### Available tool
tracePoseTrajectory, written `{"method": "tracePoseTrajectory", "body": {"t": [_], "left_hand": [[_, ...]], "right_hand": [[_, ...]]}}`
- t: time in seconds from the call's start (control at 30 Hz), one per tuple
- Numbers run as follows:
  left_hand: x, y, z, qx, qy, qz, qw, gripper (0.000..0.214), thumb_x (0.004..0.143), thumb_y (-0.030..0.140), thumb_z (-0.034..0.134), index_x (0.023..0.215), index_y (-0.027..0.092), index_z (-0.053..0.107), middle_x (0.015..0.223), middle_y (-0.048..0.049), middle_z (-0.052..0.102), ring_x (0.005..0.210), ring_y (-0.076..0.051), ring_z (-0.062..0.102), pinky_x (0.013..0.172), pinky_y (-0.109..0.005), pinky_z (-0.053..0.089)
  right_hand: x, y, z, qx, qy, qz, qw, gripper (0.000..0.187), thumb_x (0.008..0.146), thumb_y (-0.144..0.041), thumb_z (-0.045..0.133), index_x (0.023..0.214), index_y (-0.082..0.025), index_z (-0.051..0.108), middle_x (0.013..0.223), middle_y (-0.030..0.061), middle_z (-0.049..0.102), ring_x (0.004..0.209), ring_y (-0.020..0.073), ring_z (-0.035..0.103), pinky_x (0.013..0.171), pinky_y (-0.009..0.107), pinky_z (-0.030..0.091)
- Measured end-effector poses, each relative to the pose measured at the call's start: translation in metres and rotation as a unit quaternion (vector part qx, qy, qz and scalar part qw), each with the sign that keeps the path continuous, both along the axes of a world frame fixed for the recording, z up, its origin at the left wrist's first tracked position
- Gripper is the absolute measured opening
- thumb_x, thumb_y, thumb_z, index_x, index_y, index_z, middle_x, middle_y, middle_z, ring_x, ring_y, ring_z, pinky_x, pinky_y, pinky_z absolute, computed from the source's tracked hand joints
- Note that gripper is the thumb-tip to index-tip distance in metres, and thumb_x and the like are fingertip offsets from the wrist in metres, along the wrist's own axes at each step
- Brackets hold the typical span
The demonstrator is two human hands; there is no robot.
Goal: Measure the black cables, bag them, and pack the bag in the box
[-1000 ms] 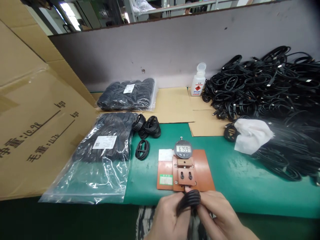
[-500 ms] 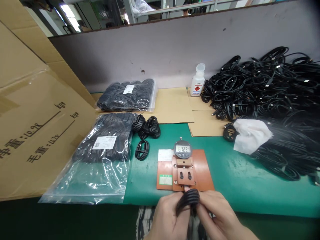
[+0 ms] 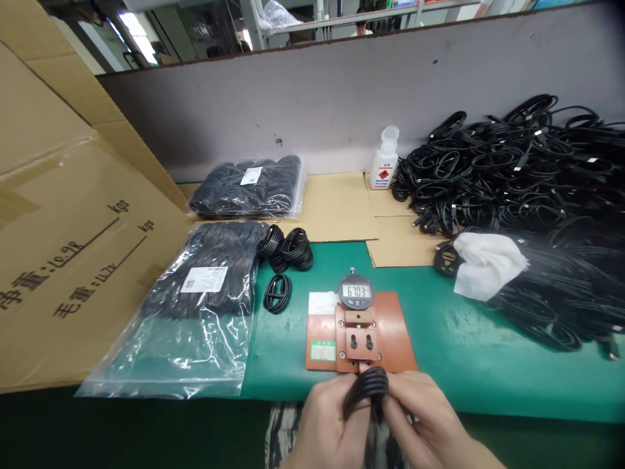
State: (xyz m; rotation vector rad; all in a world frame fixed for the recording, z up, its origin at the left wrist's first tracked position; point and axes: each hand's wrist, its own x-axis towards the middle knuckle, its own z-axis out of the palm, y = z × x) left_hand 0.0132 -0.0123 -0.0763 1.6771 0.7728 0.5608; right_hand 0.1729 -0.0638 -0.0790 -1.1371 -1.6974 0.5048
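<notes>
Black cable coil (image 3: 367, 389) held by two hands (image 3: 375, 417).

Our left hand (image 3: 325, 426) and right hand (image 3: 430, 423) are bare as far as the wrists. Between and below them we see a strip of our clothing (image 3: 280, 430), a camouflage print in grey, dark and pale patches.

Two clear bags of black rings: far bag (image 3: 247, 187), near bag (image 3: 205, 286). One cardboard box (image 3: 73, 215), one digital gauge (image 3: 356, 291), one white bottle (image 3: 385, 159), one white cloth (image 3: 488, 260). One ring bundle (image 3: 368, 385) at the desk's near edge. The cables (image 3: 512, 176) are too many to count.
</notes>
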Motion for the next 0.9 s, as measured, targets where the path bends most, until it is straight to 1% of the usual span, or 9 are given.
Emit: {"method": "tracePoseTrajectory", "body": {"t": [0.1,0.37,0.57,0.73,0.83,0.9], "left_hand": [[0.001,0.000,-0.001,0.000,-0.006,0.000,1.000,0.033,0.099,0.034,0.037,0.073,0.017,0.049,0.068,-0.0036,0.054,0.062,-0.015,0.049,0.059,-0.026,0.035],[0.001,0.001,0.003,0.018,-0.015,0.006,1.000,0.032,0.099,0.031,0.038,0.073,0.017,0.049,0.067,-0.0028,0.056,0.061,-0.014,0.049,0.058,-0.025,0.035],[0.002,0.000,0.004,0.018,-0.008,0.007,1.000,0.035,0.101,0.031,0.035,0.073,0.017,0.050,0.068,-0.0033,0.058,0.061,-0.015,0.051,0.058,-0.025,0.036],[0.002,0.000,0.003,0.020,0.011,0.012,1.000,0.037,0.100,0.033,0.036,0.072,0.016,0.052,0.068,-0.0039,0.059,0.061,-0.015,0.052,0.059,-0.025,0.036],[0.001,0.000,0.008,0.009,0.010,0.012,1.000,0.037,0.100,0.033,0.037,0.073,0.015,0.055,0.068,-0.0040,0.060,0.062,-0.015,0.053,0.059,-0.024,0.037],[0.000,-0.001,0.012,0.001,0.001,0.011,1.000,0.036,0.099,0.032,0.039,0.075,0.015,0.059,0.070,-0.0045,0.062,0.064,-0.016,0.055,0.061,-0.024,0.039]], "right_hand": [[0.000,-0.001,0.000,0.003,-0.006,-0.009,1.000,0.029,0.090,-0.002,0.041,0.104,-0.019,0.059,0.065,0.0021,0.062,0.048,0.0165,0.057,0.047,0.027,0.039],[0.000,-0.002,-0.003,-0.004,-0.003,-0.004,1.000,0.027,0.091,-0.004,0.040,0.104,-0.018,0.060,0.066,0.0018,0.060,0.050,0.0159,0.056,0.049,0.027,0.040],[0.000,-0.004,-0.006,-0.006,-0.001,-0.007,1.000,0.028,0.092,-0.004,0.040,0.107,-0.017,0.060,0.068,0.0038,0.063,0.053,0.0169,0.058,0.050,0.028,0.042],[-0.001,-0.002,-0.004,-0.012,-0.002,-0.019,1.000,0.032,0.092,-0.004,0.040,0.112,-0.019,0.059,0.072,0.0040,0.067,0.057,0.0185,0.065,0.053,0.028,0.047],[0.000,-0.003,-0.001,-0.026,-0.008,-0.016,1.000,0.034,0.091,-0.006,0.041,0.116,-0.022,0.059,0.074,0.0039,0.068,0.059,0.0185,0.066,0.056,0.028,0.049],[0.003,-0.008,-0.003,-0.015,-0.011,-0.004,1.000,0.037,0.090,-0.007,0.043,0.120,-0.023,0.058,0.081,0.0061,0.070,0.065,0.0196,0.069,0.061,0.030,0.052]]}}
